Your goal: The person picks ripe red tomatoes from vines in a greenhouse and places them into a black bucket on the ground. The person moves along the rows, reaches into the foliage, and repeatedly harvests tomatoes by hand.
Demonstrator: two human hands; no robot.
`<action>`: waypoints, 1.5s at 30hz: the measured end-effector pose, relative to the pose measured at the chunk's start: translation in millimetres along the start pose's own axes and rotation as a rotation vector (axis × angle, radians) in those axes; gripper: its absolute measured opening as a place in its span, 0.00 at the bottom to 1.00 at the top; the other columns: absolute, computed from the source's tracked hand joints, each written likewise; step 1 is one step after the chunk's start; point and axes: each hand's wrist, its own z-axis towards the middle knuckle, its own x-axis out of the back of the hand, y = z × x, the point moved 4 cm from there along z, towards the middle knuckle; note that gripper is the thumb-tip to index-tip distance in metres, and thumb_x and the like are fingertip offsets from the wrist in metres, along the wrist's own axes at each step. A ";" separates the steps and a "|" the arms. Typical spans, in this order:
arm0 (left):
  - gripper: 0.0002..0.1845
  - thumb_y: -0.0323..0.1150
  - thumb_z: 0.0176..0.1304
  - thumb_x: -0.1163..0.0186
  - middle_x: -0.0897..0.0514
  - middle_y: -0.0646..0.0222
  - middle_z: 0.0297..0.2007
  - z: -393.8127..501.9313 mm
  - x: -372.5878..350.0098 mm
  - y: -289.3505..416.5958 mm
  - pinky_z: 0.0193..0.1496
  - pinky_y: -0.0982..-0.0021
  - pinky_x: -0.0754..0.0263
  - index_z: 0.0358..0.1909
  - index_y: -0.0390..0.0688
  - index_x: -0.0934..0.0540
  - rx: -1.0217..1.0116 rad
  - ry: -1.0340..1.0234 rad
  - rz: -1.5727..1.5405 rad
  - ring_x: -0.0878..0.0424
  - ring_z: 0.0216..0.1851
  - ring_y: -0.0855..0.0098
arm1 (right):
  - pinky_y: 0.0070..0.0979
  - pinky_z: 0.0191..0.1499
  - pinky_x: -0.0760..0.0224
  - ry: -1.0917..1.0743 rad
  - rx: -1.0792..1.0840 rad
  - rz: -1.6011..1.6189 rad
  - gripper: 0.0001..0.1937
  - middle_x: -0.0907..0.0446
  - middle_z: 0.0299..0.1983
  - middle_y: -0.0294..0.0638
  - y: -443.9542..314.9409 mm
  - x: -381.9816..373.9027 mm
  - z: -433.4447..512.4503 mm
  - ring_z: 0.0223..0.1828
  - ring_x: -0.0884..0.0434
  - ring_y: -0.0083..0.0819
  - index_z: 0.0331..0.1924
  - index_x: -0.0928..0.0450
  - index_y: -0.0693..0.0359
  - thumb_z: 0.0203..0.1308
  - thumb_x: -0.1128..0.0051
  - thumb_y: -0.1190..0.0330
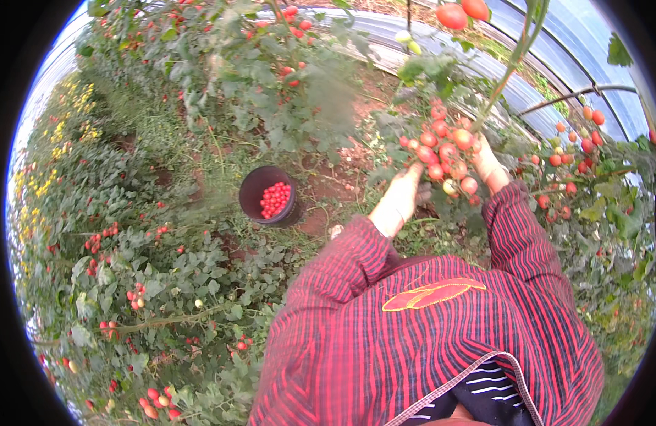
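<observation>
A large cluster of red and pinkish cherry tomatoes point(444, 146) hangs from a tomato plant in front of me. My left hand point(401, 198) is at the cluster's lower left side, its fingertips near the fruit; whether it grips any is unclear. My right hand point(487, 158) is against the cluster's right side, close to the thick green stem point(501, 88), with its fingers partly hidden behind tomatoes. Left of my hands, a dark plastic bucket point(269, 196) stands on the ground, partly filled with red cherry tomatoes point(275, 200).
Tomato plants point(200, 266) with red fruit spread along the left. More tomatoes point(588, 141) hang at the right, and two large ones point(452, 16) overhead. Greenhouse film point(578, 48) on metal hoops borders the upper right. Reddish soil point(328, 186) shows beside the bucket.
</observation>
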 end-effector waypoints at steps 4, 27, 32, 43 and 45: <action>0.44 0.64 0.71 0.52 0.31 0.52 0.67 -7.0 -5.8 -6.3 0.63 0.56 0.29 0.75 0.40 0.42 0.068 -0.040 0.112 0.27 0.62 0.55 | 0.34 0.47 0.24 -0.041 -0.004 -0.020 0.17 0.21 0.49 0.35 5.4 -0.5 0.4 0.46 0.22 0.30 0.58 0.25 0.58 0.70 0.45 0.62; 0.29 0.40 0.68 0.41 0.19 0.64 0.56 13.0 -16.1 16.5 0.58 0.68 0.30 0.66 0.38 0.29 -0.128 0.022 0.183 0.24 0.55 0.71 | 0.18 0.30 0.32 -0.337 -0.078 0.172 0.27 0.17 0.51 0.31 -19.8 -37.4 -23.3 0.37 0.21 0.22 0.58 0.22 0.51 0.68 0.54 0.41; 0.28 0.41 0.67 0.38 0.19 0.66 0.55 14.1 -15.4 15.7 0.56 0.68 0.30 0.65 0.38 0.28 -0.092 -0.033 0.057 0.24 0.54 0.71 | 0.21 0.32 0.29 -0.349 -0.074 0.159 0.27 0.19 0.55 0.34 -69.2 -76.0 -63.2 0.41 0.19 0.27 0.61 0.27 0.52 0.69 0.54 0.42; 0.19 0.46 0.71 0.44 0.19 0.69 0.33 3.0 -17.8 22.8 0.44 0.65 0.27 0.42 0.38 0.20 -0.116 0.019 0.086 0.23 0.36 0.71 | 0.35 0.41 0.21 -0.214 -0.397 0.400 0.29 0.26 0.62 0.42 -62.7 -74.4 -55.5 0.54 0.20 0.41 0.71 0.40 0.54 0.74 0.59 0.47; 0.20 0.48 0.72 0.46 0.19 0.69 0.41 -2.8 -12.3 23.3 0.47 0.65 0.26 0.47 0.39 0.21 -0.121 -0.045 0.166 0.23 0.41 0.71 | 0.34 0.41 0.21 -0.132 -0.363 0.473 0.28 0.25 0.61 0.41 -46.6 -58.0 -33.7 0.53 0.20 0.40 0.70 0.39 0.54 0.74 0.58 0.48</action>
